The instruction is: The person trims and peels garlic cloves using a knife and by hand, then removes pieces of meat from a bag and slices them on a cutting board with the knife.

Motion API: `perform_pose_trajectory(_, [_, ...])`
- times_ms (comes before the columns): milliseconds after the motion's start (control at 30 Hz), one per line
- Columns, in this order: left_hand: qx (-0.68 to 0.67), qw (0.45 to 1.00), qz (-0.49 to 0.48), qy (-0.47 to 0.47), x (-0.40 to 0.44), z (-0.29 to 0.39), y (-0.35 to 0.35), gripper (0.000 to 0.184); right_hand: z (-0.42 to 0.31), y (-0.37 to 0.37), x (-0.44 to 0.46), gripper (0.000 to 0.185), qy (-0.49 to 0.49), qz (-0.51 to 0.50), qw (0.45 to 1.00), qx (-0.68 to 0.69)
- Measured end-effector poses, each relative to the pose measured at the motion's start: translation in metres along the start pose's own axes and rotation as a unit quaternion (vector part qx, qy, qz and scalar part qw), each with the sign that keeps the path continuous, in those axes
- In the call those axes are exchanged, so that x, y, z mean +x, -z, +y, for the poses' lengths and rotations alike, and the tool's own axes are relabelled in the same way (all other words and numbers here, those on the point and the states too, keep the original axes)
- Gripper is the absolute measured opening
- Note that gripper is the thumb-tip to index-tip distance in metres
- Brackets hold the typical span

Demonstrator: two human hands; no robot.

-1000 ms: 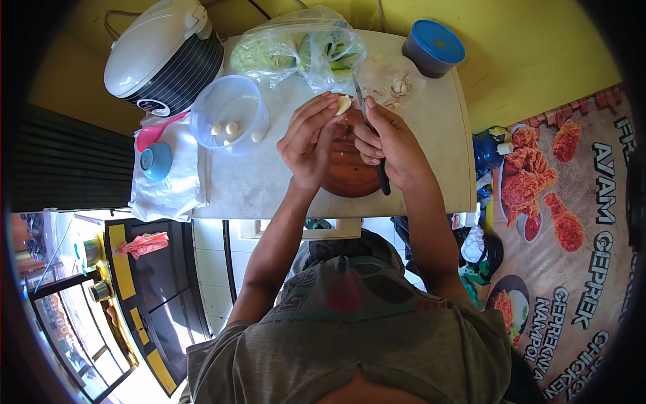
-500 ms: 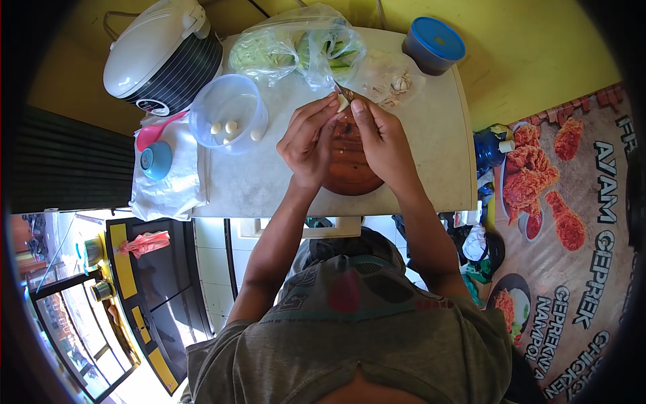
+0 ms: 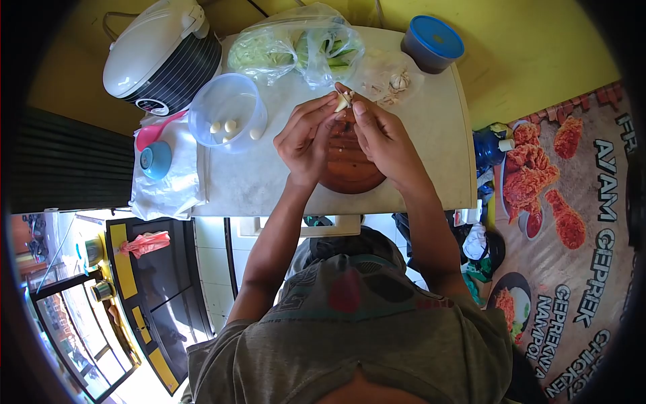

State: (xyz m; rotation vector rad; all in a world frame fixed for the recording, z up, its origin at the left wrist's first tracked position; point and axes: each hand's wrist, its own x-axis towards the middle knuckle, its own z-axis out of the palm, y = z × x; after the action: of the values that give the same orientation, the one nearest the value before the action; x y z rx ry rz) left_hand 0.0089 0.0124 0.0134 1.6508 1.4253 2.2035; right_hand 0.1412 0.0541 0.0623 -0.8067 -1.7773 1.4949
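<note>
At 6 o'clock from the garlic clove (image 3: 342, 106) lies the wooden board (image 3: 353, 174), partly obscured by the left hand (image 3: 301, 143), pinching the clove, and the right hand (image 3: 382, 139), grip indeterminable, with peeled cloves (image 3: 230, 126) inside the bowl (image 3: 235, 101) at 9 and greens (image 3: 264, 55) inside the bag (image 3: 306, 28) at 11.

Got a yellow painted wall (image 3: 531, 60) at 2 o'clock, dark ribbed panel (image 3: 67, 165) at 9, bright white floor tiles (image 3: 211, 262) around 8.

Looks smooth on the clove (image 3: 341, 106), wooden on the board (image 3: 353, 172), glossy plastic on the clear tub (image 3: 231, 101), crinkled on the greens bag (image 3: 296, 48).
</note>
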Motion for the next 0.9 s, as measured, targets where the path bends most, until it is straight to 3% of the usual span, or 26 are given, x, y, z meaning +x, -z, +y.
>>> perform_pose_trajectory(333, [-0.012, 1.0, -0.004, 0.0, 0.002, 0.002, 0.002, 0.019, -0.005, 0.003, -0.001, 0.041, -0.006, -0.009, 1.0, 0.002])
perform_pose_trajectory(633, [0.009, 1.0, -0.004, -0.013, 0.001, 0.002, 0.003, 0.018, 0.003, 0.002, -0.001, 0.04, 0.036, 0.044, 0.992, -0.111])
perform_pose_trajectory(833, [-0.012, 1.0, -0.002, -0.018, 0.001, 0.001, 0.003, 0.018, -0.006, 0.004, 0.0, 0.038, 0.001, 0.023, 0.998, -0.066])
perform_pose_trajectory(900, [-0.026, 1.0, -0.006, -0.011, 0.001, 0.001, 0.003, 0.018, -0.007, 0.003, 0.0, 0.036, -0.052, 0.016, 0.997, 0.05])
